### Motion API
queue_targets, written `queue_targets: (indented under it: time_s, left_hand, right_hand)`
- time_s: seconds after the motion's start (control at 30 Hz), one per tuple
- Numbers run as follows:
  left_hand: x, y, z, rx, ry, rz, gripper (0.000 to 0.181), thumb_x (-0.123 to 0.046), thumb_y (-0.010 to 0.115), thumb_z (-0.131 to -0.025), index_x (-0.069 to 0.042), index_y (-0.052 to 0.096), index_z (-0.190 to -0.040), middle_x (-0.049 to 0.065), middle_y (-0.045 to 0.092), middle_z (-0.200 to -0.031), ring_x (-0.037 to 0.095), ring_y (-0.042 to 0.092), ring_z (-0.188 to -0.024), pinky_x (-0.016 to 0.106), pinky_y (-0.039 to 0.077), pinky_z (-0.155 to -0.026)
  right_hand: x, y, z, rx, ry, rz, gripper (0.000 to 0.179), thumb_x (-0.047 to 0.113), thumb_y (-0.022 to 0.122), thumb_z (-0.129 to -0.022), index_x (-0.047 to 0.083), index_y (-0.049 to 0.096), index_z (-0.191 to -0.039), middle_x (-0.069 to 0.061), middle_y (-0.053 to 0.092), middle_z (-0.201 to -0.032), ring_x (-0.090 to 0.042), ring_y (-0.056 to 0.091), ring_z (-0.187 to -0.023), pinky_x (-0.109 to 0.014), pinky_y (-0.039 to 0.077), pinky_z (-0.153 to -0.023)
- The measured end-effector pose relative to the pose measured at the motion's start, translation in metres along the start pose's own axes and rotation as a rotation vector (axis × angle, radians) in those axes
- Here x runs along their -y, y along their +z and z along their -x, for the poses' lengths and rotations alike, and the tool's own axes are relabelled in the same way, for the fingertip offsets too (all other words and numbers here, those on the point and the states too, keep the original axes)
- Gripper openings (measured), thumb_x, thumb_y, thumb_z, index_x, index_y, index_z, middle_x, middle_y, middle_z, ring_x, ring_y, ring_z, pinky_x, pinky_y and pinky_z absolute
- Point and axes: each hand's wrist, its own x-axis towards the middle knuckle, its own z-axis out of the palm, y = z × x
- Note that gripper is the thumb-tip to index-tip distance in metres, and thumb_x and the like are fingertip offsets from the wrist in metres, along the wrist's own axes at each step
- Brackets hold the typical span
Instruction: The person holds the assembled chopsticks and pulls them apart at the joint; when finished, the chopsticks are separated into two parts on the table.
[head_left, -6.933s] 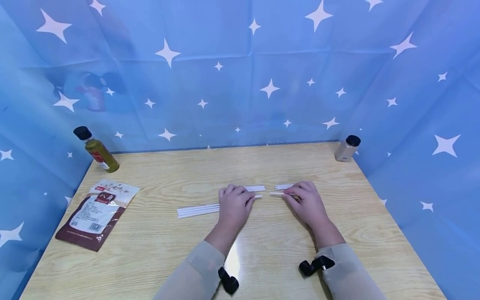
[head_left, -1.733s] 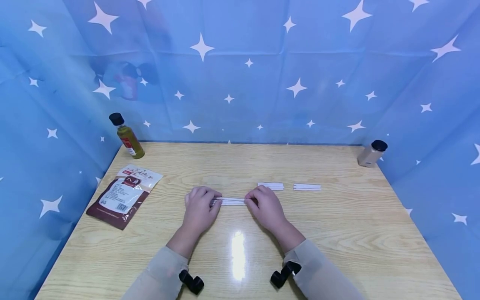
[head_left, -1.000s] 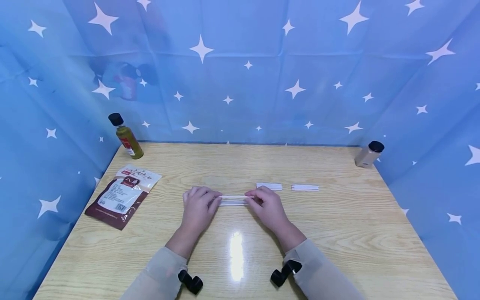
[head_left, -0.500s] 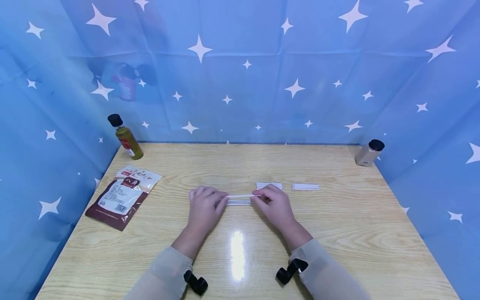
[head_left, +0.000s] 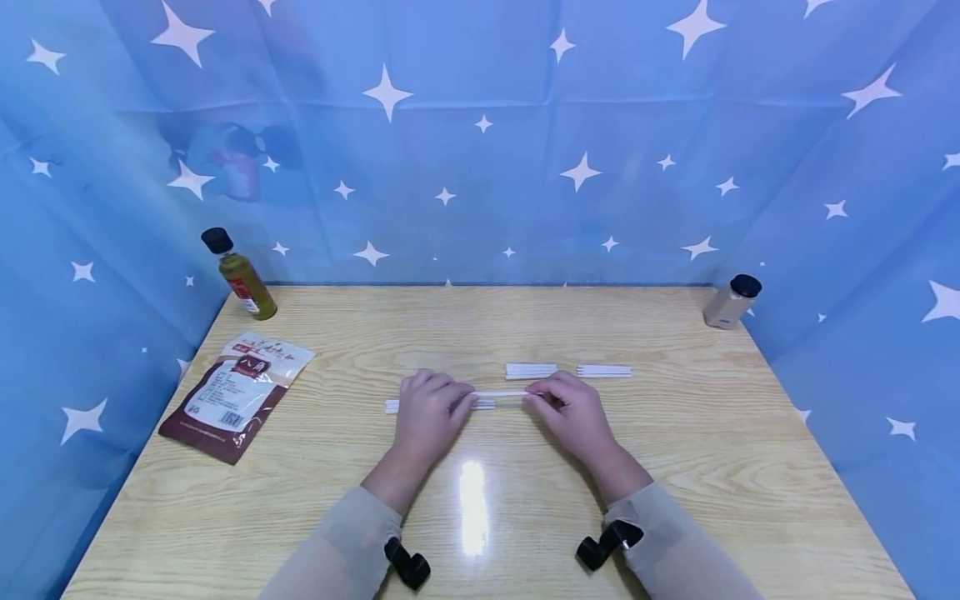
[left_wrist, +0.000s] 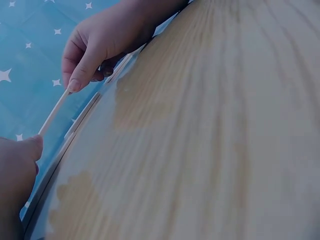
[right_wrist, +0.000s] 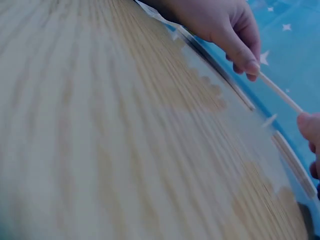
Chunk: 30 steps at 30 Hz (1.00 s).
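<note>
A thin white stick (head_left: 501,393) stretches sideways between my two hands. At its left end, thumb and fingers of my left hand (head_left: 431,408) pinch it; at the other end my right hand (head_left: 576,410) does the same. Both wrist views show the stick (left_wrist: 54,115) held between the fingertips, just above the tabletop. A row of similar white sticks (head_left: 392,407) lies under and behind the left hand, which hides its middle. Beyond the right hand lie two more small groups side by side, one of white sticks (head_left: 530,371) and another of white sticks (head_left: 604,371).
A brown and white printed pouch (head_left: 236,396) lies on the left of the wooden table (head_left: 480,333). An oil bottle (head_left: 240,275) with a black cap stands at the back left corner, a black-lidded shaker jar (head_left: 732,302) at the back right. A blue star-patterned curtain surrounds the table.
Both hands were by the two right-hand groups, then moved left to the left row. They have lifted one stick from it and shifted right, so the row's left end shows.
</note>
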Motion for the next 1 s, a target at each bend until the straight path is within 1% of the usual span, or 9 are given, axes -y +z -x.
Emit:
queue_targets:
  time_s: [0.2, 0.33, 0.43, 0.67, 0.83, 1.0]
  left_hand:
    - [-0.008, 0.01, -0.006, 0.019, -0.002, -0.009, 0.013, -0.031, 0.087, -0.091, -0.019, 0.085, -0.095, -0.002, 0.078, -0.091, 0.023, 0.066, -0.089, 0.045, 0.049, -0.081]
    - [-0.013, 0.017, -0.01, 0.04, -0.006, -0.01, 0.011, -0.031, 0.086, -0.093, -0.021, 0.086, -0.096, -0.004, 0.077, -0.09, 0.022, 0.065, -0.088, 0.044, 0.048, -0.08]
    - [-0.018, 0.023, -0.013, 0.052, 0.001, -0.01, 0.011, -0.033, 0.084, -0.094, -0.022, 0.085, -0.096, -0.005, 0.077, -0.091, 0.02, 0.065, -0.088, 0.042, 0.048, -0.079]
    - [-0.032, 0.037, -0.022, 0.043, 0.016, 0.017, 0.012, -0.034, 0.084, -0.094, -0.022, 0.085, -0.094, -0.007, 0.078, -0.091, 0.018, 0.065, -0.086, 0.041, 0.049, -0.079]
    - [-0.042, 0.047, -0.028, 0.08, 0.023, 0.011, 0.012, -0.035, 0.081, -0.096, -0.024, 0.085, -0.097, -0.007, 0.079, -0.095, 0.018, 0.064, -0.089, 0.04, 0.049, -0.08]
    - [-0.051, 0.055, -0.032, 0.089, 0.038, -0.003, 0.011, -0.036, 0.081, -0.097, -0.025, 0.085, -0.097, -0.009, 0.078, -0.094, 0.017, 0.065, -0.088, 0.038, 0.049, -0.079]
  right_hand:
    - [-0.006, -0.012, 0.003, 0.002, -0.003, 0.027, 0.01, 0.005, 0.087, -0.089, 0.011, 0.083, -0.097, 0.004, 0.074, -0.094, -0.009, 0.062, -0.077, -0.022, 0.052, -0.068]
    - [-0.011, -0.02, 0.004, 0.01, 0.011, 0.046, 0.01, 0.007, 0.087, -0.09, 0.013, 0.082, -0.096, 0.007, 0.073, -0.092, -0.008, 0.061, -0.077, -0.022, 0.052, -0.068]
    - [-0.017, -0.027, 0.006, 0.018, 0.024, 0.058, 0.01, 0.007, 0.086, -0.091, 0.014, 0.082, -0.096, 0.009, 0.071, -0.09, -0.009, 0.06, -0.076, -0.02, 0.05, -0.067]
    - [-0.03, -0.046, 0.011, 0.013, 0.058, 0.065, 0.01, 0.007, 0.085, -0.092, 0.015, 0.082, -0.096, 0.007, 0.073, -0.094, -0.01, 0.061, -0.079, -0.019, 0.049, -0.07]
    - [-0.037, -0.057, 0.014, 0.014, 0.09, 0.078, 0.011, 0.009, 0.084, -0.093, 0.017, 0.081, -0.098, 0.009, 0.073, -0.096, -0.009, 0.06, -0.079, -0.018, 0.047, -0.07]
    - [-0.043, -0.068, 0.017, 0.018, 0.087, 0.087, 0.012, 0.007, 0.083, -0.094, 0.017, 0.078, -0.098, 0.008, 0.07, -0.094, -0.009, 0.057, -0.077, -0.018, 0.045, -0.067]
